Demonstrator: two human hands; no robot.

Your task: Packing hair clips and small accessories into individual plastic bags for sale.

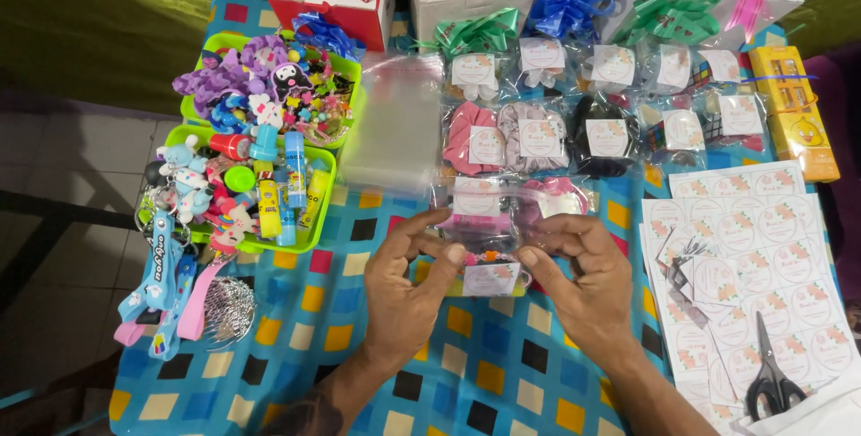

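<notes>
1. Both hands, left hand [405, 285] and right hand [578, 279], are pinching a clear packet [489, 237] at mid-table.
2. A checkered blue tablecloth [359, 337] is covering the table; grey floor tiles [63, 185] are showing at left.

The tablecloth [502, 373] was turquoise, checked with black, yellow, orange and white squares. Two lime-green trays [316, 221] held purple, blue, pink and yellow trinkets, and the bagged scrunchies [538, 135] behind were pink, grey and black. Ribbon bows [475, 32] showed green, blue and pink; the sticker sheets [762, 239] were white with peach flowers, the scissors [773, 373] black-handled.
</notes>
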